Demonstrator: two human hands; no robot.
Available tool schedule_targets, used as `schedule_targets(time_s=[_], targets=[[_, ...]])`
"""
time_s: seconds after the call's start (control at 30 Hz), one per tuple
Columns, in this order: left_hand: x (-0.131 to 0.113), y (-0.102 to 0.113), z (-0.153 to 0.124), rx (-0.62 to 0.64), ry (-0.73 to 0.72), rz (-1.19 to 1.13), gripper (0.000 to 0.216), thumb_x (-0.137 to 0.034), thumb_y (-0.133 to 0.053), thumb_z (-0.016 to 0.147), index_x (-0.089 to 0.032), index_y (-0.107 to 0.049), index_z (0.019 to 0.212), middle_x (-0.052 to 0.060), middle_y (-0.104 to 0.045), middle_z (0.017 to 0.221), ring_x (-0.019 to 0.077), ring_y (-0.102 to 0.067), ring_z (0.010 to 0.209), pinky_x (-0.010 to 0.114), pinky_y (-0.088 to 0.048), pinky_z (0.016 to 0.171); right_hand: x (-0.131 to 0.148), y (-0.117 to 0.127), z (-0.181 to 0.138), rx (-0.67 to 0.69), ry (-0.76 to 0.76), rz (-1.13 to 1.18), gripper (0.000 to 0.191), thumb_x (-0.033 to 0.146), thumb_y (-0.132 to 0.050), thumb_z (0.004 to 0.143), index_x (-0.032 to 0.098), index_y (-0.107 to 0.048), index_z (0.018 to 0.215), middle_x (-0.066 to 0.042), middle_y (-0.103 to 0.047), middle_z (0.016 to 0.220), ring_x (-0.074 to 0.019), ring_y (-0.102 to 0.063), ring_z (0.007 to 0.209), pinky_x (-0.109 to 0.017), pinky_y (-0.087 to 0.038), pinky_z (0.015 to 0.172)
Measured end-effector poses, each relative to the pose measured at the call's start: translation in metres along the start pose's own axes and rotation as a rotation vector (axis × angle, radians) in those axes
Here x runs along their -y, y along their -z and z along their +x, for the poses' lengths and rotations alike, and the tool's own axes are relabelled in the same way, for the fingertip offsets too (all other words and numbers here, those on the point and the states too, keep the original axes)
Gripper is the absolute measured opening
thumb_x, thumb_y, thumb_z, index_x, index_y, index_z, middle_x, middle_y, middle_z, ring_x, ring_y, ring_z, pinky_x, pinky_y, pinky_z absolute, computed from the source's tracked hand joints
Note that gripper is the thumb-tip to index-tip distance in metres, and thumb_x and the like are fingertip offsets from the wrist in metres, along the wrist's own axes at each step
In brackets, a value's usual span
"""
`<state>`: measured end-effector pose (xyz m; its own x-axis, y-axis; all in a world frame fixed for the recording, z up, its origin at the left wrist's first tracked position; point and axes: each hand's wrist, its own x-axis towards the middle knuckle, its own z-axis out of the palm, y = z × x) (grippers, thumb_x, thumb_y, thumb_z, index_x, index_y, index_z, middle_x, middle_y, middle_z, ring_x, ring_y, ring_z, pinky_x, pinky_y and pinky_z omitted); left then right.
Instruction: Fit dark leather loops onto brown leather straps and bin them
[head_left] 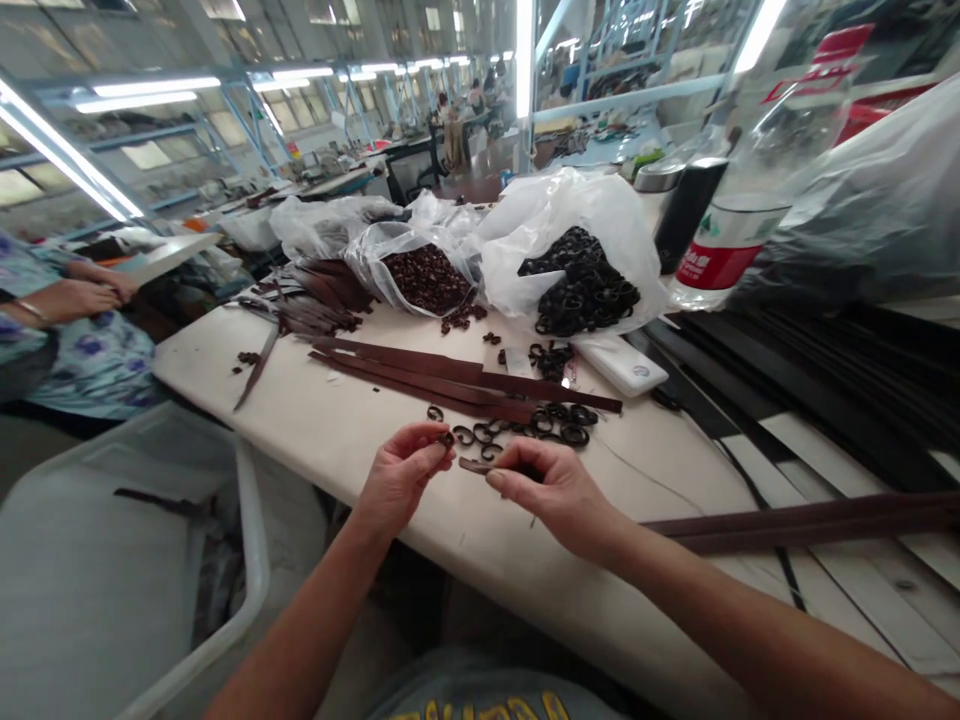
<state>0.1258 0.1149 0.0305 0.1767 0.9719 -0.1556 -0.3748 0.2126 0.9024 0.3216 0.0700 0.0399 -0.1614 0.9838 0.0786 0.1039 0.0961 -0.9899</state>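
Observation:
My left hand (405, 470) is closed in a pinch on a small dark brown loop-like piece (448, 438); its exact kind is too small to tell. Between the thumb and fingers of my right hand (559, 490) is a brown strip (475, 466), its tip pointing toward my left hand. The two hands are close together above the table's near edge, and the pieces they hold are slightly apart. Just beyond them lie several dark curled rings (574, 435). Long brown strips (450, 378) stretch across the table behind the rings.
A bag of small brown pieces (424, 280) and a bag of black curled pieces (585, 285) stand behind. At right are a white power bank (622, 366), a plastic bottle (739, 225) and dark strips (847, 370). A white bin (251, 540) and another person's hand (82, 297) are left.

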Motion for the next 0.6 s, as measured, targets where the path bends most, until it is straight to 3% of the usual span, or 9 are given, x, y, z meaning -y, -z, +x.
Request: schedule_targets(time_s=[0.17, 0.37, 0.5, 0.6], targets=[[0.015, -0.009, -0.021, -0.001, -0.079, -0.033, 0.021, -0.025, -0.088, 0.061, -0.022, -0.079, 0.08, 0.001, -0.075, 0.076, 0.0079, -0.065, 0.062, 0.015, -0.054, 0.062, -0.003, -0.004, -0.003, 0.005, -0.033, 0.045, 0.023, 0.037, -0.065, 0.08, 0.017, -0.061, 0.069, 0.003, -0.05, 0.063, -0.0109, -0.043, 0.059, -0.024, -0.034, 0.055], [0.024, -0.001, -0.026, 0.051, -0.21, 0.127, 0.019, -0.019, -0.081, 0.072, -0.024, -0.079, 0.09, 0.001, -0.075, 0.088, 0.0104, -0.066, 0.072, 0.02, -0.055, 0.071, -0.007, -0.004, -0.002, 0.023, -0.047, 0.057, 0.024, 0.038, -0.065, 0.079, 0.018, -0.061, 0.068, 0.004, -0.051, 0.062, -0.0107, -0.043, 0.059, -0.024, -0.035, 0.055], [0.027, 0.003, -0.03, 0.062, -0.203, 0.186, 0.022, -0.021, -0.081, 0.072, -0.023, -0.078, 0.094, 0.004, -0.073, 0.1, 0.0136, -0.067, 0.081, 0.023, -0.055, 0.075, -0.009, -0.006, -0.003, -0.009, -0.016, -0.017, 0.021, 0.034, -0.064, 0.081, 0.018, -0.062, 0.068, 0.003, -0.054, 0.062, -0.0107, -0.046, 0.058, -0.024, -0.037, 0.057], [0.028, -0.002, -0.031, -0.017, -0.132, 0.102, 0.024, -0.026, -0.084, 0.068, -0.021, -0.078, 0.091, 0.005, -0.074, 0.092, 0.0138, -0.067, 0.078, 0.022, -0.055, 0.071, -0.009, -0.008, -0.005, -0.043, 0.051, -0.134, 0.017, 0.03, -0.064, 0.082, 0.018, -0.063, 0.07, 0.003, -0.057, 0.063, -0.0104, -0.048, 0.058, -0.024, -0.038, 0.059]])
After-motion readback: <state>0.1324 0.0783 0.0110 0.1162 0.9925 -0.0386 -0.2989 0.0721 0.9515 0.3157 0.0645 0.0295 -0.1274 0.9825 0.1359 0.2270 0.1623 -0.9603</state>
